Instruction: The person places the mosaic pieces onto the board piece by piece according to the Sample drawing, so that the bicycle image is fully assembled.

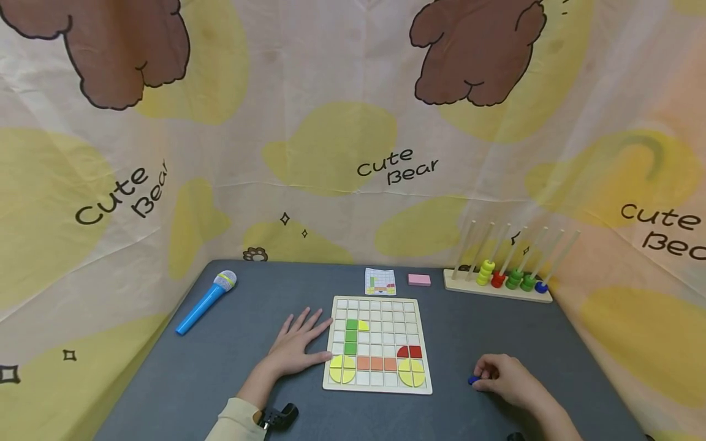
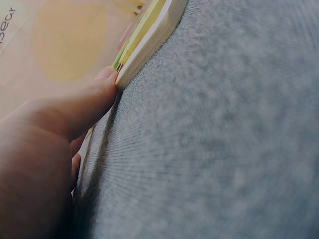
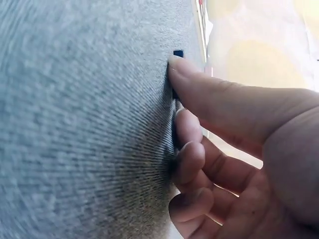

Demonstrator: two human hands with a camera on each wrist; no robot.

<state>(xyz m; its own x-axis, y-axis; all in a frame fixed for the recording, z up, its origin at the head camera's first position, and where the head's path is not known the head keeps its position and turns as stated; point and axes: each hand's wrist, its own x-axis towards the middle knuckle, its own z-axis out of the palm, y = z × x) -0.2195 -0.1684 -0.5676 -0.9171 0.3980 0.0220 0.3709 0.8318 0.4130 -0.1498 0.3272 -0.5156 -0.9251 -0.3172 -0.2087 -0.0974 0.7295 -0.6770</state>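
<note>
A wooden grid board point(image 1: 380, 389) lies flat on the table with green, yellow, orange and red tiles set in some of its squares. My left hand point(image 1: 295, 349) rests with spread fingers at the board's left edge, and in the left wrist view the thumb point(image 2: 94, 102) touches the board's rim. To the right of the board, my right hand point(image 1: 507, 380) pinches a small blue piece point(image 1: 473, 380) low over the table. The right wrist view shows the thumb on that dark blue piece point(image 3: 178, 53), with the other fingers curled; its exact shape is mostly hidden.
Behind the board lie a pattern card point(image 1: 380, 274) and a pink block point(image 1: 419, 280). A peg stand point(image 1: 496, 293) with coloured beads stands at the back right. A blue toy microphone point(image 1: 201, 309) lies on the left. Printed cloth point(image 1: 331, 233) hangs around the table.
</note>
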